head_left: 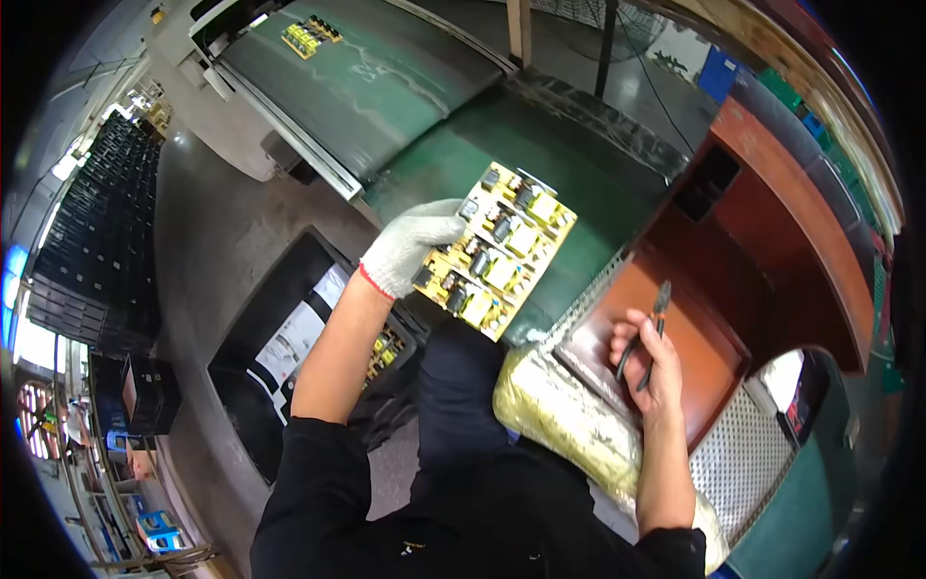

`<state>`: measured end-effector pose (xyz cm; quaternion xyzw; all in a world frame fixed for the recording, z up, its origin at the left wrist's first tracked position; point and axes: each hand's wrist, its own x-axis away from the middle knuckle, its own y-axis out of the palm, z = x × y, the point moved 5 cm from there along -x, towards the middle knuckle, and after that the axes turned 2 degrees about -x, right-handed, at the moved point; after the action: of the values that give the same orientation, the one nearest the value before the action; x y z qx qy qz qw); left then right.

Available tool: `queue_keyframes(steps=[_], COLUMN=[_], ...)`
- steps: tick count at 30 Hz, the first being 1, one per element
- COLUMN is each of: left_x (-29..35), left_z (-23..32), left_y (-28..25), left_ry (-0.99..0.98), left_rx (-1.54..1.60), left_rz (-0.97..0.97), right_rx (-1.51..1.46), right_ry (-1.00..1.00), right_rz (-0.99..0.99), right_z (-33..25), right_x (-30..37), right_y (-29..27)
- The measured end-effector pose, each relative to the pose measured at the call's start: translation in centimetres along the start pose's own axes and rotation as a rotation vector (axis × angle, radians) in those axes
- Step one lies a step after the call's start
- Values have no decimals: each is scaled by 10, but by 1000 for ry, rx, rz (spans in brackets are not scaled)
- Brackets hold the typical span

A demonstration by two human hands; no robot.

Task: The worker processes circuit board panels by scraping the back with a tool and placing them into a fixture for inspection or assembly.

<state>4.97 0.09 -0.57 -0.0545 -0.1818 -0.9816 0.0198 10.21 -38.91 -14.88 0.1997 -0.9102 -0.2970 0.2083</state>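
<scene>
My left hand [415,246], in a white knit glove with a red cuff, grips a yellow circuit board panel [511,256] by its left edge, thumb on top. Rows of black and yellow components cover the panel's upper face, which is tilted toward me above the green work surface. Bare, my right hand [651,362] is closed round the dark handles of a pair of pliers [662,301]; their jaws point up and away from me. The pliers are over a reddish-brown tray, apart from the board.
A conveyor belt [376,106] at the far left carries another circuit board [311,37]. Beside my left arm stands a black bin [241,362] with papers and more boards. A yellowish wrapped roll [569,405] lies before the brown tray [709,352]. Stacked black crates [101,222] line the left.
</scene>
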Motion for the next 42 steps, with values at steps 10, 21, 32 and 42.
queue_keyframes(steps=[10,21,32,42], left_x=[-7,0,75,32], left_z=[26,11,-70,-86], left_y=[27,2,43,91], left_ry=[-248,-399,-268,97], left_rx=[-133,298,685,949], left_rz=[-356,-246,-66,-247], right_rx=[-168,-199,120,1206], right_ry=[77,95,-377,-1189], right_rz=[-203,-75,108,-320], right_z=[-33,-34,-31,-32], right_x=[-28,-10,14,47], right_y=[147,143,151,217])
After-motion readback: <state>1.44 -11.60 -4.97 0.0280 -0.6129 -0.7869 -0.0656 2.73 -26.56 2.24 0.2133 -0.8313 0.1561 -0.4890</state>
